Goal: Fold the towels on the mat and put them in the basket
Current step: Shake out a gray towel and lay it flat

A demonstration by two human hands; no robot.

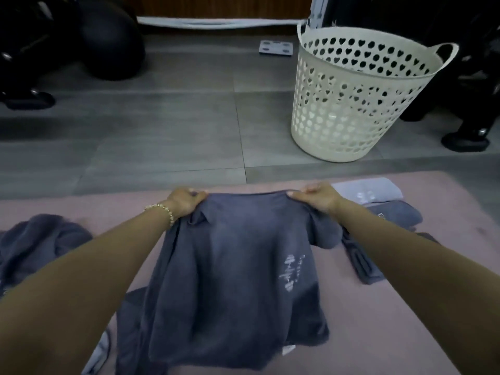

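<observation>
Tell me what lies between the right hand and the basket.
In the head view, only a strip of pink mat and grey floor separate the right hand from the basket; nothing else lies there.

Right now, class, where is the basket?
In the head view, the white basket stands upper right on the grey floor, beyond the far edge of the pink mat.

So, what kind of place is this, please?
Probably a room at home, perhaps an exercise corner: a pink mat under a dark blue towel, a white plastic basket with heart-shaped holes, and a large black ball.
</observation>
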